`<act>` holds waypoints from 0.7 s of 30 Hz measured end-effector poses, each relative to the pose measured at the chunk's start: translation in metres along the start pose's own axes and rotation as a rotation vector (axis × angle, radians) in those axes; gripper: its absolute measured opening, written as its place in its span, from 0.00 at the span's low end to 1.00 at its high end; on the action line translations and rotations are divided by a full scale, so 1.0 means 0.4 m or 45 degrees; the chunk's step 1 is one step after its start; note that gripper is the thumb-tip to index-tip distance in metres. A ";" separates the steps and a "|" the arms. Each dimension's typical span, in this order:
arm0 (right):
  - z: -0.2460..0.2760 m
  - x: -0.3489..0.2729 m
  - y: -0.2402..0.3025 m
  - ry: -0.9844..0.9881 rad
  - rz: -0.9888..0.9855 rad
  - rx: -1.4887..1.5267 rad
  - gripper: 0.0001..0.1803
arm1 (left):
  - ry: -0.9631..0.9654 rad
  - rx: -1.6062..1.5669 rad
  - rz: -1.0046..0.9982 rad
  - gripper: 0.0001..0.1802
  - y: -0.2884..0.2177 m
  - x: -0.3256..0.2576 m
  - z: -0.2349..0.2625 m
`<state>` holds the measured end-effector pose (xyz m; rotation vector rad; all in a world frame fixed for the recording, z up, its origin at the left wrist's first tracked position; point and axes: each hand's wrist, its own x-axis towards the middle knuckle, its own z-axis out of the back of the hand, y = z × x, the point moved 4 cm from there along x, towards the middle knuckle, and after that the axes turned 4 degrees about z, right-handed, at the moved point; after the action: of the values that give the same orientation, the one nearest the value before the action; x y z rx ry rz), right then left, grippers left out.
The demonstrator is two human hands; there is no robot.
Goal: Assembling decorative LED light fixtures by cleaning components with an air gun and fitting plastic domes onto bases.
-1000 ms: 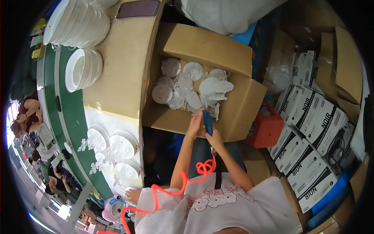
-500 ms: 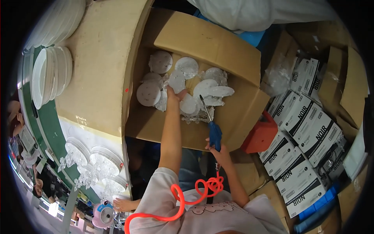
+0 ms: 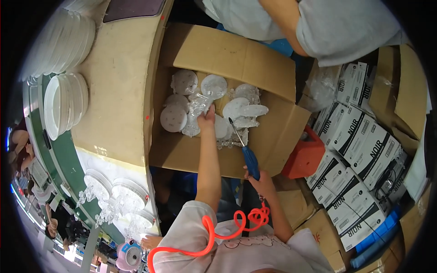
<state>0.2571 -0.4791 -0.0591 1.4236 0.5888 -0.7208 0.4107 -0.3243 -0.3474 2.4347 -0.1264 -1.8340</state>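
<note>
My left hand [image 3: 207,119] reaches into an open cardboard box [image 3: 273,145], its fingers closed at the edge of a disc piece with clear crystal pendants [image 3: 198,104]. The pendants face up; the disc behind them is mostly hidden. Around it lie several white round discs [image 3: 173,118], some with clear pendants under them. My right hand [image 3: 262,183] is wrapped round the handle of a blue air blow gun [image 3: 250,161]. Its thin metal nozzle points into the box, its tip near the discs right of my left hand. A red coiled hose [image 3: 207,241] runs from its handle.
Left of the box stands a table [image 3: 118,91] with stacked white round lids [image 3: 66,104] and more crystal-hung discs [image 3: 132,191]. A red plastic container [image 3: 305,154] and stacked white cartons [image 3: 355,136] are at the right. Another person's arm [image 3: 289,22] shows at the far side.
The disc at my left hand has turned from its white face to its clear pendants. The view has shifted slightly, and a person's arm now shows beyond the box. The blow gun stays in my right hand.
</note>
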 end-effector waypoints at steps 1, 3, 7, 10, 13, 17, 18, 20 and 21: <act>0.017 -0.004 0.024 0.049 0.006 -0.077 0.15 | 0.086 0.185 -0.114 0.21 0.046 -0.059 0.008; 0.048 -0.016 0.037 0.119 0.074 -0.143 0.15 | 0.012 0.336 -0.104 0.22 0.094 -0.179 0.008; 0.054 -0.043 0.073 0.251 0.065 -0.315 0.14 | 0.317 1.051 -0.418 0.29 0.056 -0.320 -0.002; 0.019 -0.051 0.037 0.222 0.199 -0.434 0.11 | 0.468 1.107 -0.221 0.32 0.028 -0.353 0.005; -0.017 -0.056 -0.009 0.235 0.113 -0.633 0.09 | 0.523 1.000 -0.169 0.32 0.005 -0.359 0.012; -0.042 -0.068 -0.035 0.270 0.163 -0.588 0.09 | 0.518 0.929 -0.184 0.31 -0.024 -0.345 0.041; -0.037 -0.067 -0.043 0.237 0.121 -0.556 0.09 | 0.441 0.929 -0.190 0.31 -0.038 -0.340 0.049; -0.038 -0.071 -0.026 0.286 0.137 -0.627 0.09 | 0.360 0.917 -0.212 0.31 -0.083 -0.324 0.067; -0.042 -0.073 -0.013 0.329 0.154 -0.691 0.09 | 0.437 0.902 -0.223 0.31 -0.111 -0.317 0.064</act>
<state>0.2351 -0.4598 -0.0420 1.0354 0.8193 -0.2479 0.3516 -0.2656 -0.2390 3.2873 -0.6541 -1.5752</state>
